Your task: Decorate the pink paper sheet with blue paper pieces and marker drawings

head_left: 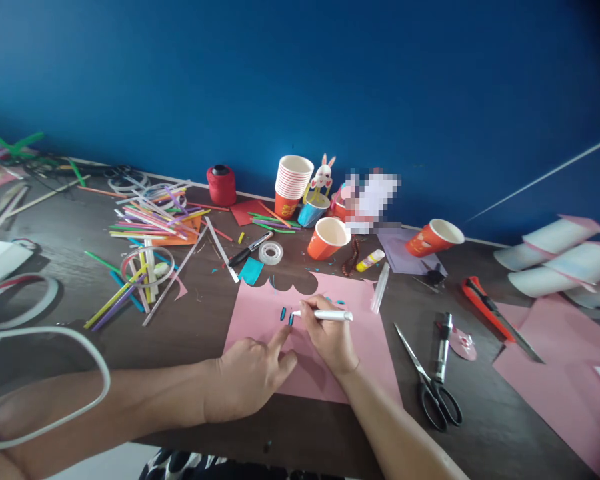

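A sheet of pink paper (310, 360) with scalloped cut-outs along its far edge lies in front of me. My right hand (327, 337) grips a white pen (333, 315), its tip pointing left at the small blue pieces. Two small dark-edged blue strips, a left one (283, 313) and a right one (291, 319), sit on the paper. My left hand (253, 373) rests on the sheet, index finger stretched to the lower end of the right strip and thumb apart. Its other fingers are partly hidden.
Scissors (433, 393), a silver-and-black marker (444, 347) and an orange cutter (487, 310) lie to the right. Behind stand orange paper cups (325, 243), a glue stick (370, 261) and a tape roll (271, 253). Coloured sticks (155, 220) are heaped at left.
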`<move>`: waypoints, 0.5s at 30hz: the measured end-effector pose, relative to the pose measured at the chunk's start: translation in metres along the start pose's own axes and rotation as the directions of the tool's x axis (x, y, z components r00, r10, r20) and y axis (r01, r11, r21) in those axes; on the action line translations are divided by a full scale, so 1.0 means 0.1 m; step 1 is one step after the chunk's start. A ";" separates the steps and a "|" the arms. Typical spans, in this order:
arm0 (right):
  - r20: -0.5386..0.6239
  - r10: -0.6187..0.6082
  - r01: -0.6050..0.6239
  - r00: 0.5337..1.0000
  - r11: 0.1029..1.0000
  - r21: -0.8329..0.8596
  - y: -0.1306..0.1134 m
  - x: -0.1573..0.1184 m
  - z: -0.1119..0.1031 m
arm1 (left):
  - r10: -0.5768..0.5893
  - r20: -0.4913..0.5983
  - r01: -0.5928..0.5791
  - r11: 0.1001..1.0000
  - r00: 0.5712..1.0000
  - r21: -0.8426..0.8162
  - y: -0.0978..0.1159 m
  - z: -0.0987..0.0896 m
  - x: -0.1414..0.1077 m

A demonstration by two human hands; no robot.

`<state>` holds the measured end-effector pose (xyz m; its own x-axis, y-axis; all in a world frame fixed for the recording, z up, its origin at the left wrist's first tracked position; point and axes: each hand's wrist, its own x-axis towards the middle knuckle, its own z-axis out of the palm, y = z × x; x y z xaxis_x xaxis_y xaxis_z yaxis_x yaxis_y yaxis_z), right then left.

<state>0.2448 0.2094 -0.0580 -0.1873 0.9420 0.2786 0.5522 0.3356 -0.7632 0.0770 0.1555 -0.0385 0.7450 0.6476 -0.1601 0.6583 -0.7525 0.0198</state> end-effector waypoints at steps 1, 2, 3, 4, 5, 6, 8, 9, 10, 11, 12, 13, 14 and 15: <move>-0.005 0.001 -0.001 1.000 1.000 0.006 0.00 0.00 0.00 | 0.000 0.000 0.000 1.000 1.000 0.002 0.00 0.00 0.00; -0.007 0.003 -0.003 1.000 1.000 0.012 0.01 0.00 0.00 | 0.000 0.000 0.000 1.000 1.000 0.005 0.00 0.00 0.00; -0.003 0.003 -0.003 1.000 1.000 0.016 0.01 0.00 0.00 | -0.001 0.001 0.000 1.000 1.000 0.009 0.00 -0.01 0.00; 0.002 0.003 -0.003 1.000 1.000 0.019 0.02 0.00 0.00 | -0.003 0.001 0.003 1.000 1.000 0.015 0.00 -0.01 0.00; 0.002 0.006 -0.006 1.000 1.000 0.023 0.02 -0.01 0.00 | -0.006 0.001 0.006 1.000 1.000 0.020 0.00 -0.02 0.00; -0.005 0.011 -0.011 1.000 1.000 0.029 0.03 -0.01 0.00 | -0.008 -0.001 0.008 1.000 1.000 0.026 0.00 -0.03 0.00; -0.037 0.025 -0.023 0.999 0.998 0.052 0.03 -0.01 -0.01 | -0.008 -0.006 0.009 0.999 1.000 0.034 0.00 -0.05 0.00; -0.051 0.030 -0.027 0.998 0.997 0.067 0.03 -0.02 -0.02 | -0.007 -0.007 0.007 0.999 1.000 0.038 0.00 -0.06 0.00; -0.056 0.033 -0.028 0.998 0.996 0.083 0.02 -0.02 -0.02 | -0.005 -0.007 0.006 0.999 1.000 0.041 0.00 -0.07 0.00; -0.047 0.030 -0.026 0.998 0.995 0.099 0.02 -0.02 -0.02 | -0.002 -0.008 0.002 0.999 1.000 0.041 0.00 -0.07 0.00; -0.029 0.024 -0.020 0.999 0.993 0.112 0.01 -0.02 -0.02 | 0.003 -0.011 -0.003 0.999 1.000 0.038 -0.01 -0.08 0.00; -0.008 0.014 -0.013 1.000 0.992 0.124 0.01 -0.01 -0.02 | 0.008 -0.017 -0.007 0.999 1.000 0.034 -0.01 -0.08 -0.01; 0.011 0.004 -0.006 1.000 0.991 0.135 0.00 -0.01 -0.01 | 0.012 -0.024 -0.011 0.999 1.000 0.030 -0.01 -0.09 -0.01; 0.022 -0.002 -0.001 1.000 0.989 0.146 0.00 -0.01 -0.01 | 0.014 -0.030 -0.014 1.000 0.999 0.027 -0.01 -0.09 -0.02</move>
<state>0.2458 0.2084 -0.0579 -0.2065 0.9412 0.2674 0.4275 0.3326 -0.8406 0.0762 0.1565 -0.0290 0.7573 0.6401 -0.1298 0.6451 -0.7641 -0.0043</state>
